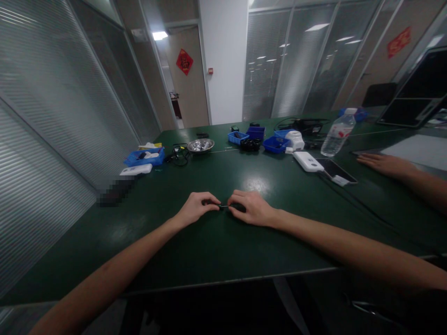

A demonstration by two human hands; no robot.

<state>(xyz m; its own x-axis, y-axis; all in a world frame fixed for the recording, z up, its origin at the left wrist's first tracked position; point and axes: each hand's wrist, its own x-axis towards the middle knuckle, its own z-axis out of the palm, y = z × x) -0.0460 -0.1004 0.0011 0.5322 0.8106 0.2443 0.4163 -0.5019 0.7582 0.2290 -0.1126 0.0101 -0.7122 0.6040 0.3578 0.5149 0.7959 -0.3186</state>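
Fingers [213,207] of the left hand [197,208]: thumb and index brought together in a tip pinch on the dark end of a small slim item [224,206]. Right hand [254,208]: thumb and fingertips closed at the opposite end, apparently pinching it too; the exact contact is too small to confirm. The item lies between the two hands, low over the green surface [209,251], a short pale stretch showing between the fingertips; its type cannot be told. Judgement on handling: a part this slight calls for light, even pressure, both ends in one line, since a sideways twist could bend it or make it slip. Better to let one hand hold while the other makes the fine adjustments, and to work low so that a dropped piece lands close by. Dark on dark green, it would be hard to find. Farther out, well apart from the hands: a metal bowl [200,151] ahead, a white power bank [308,162] beside a phone [335,170] to the right, and another person's hand [384,164] beyond them.
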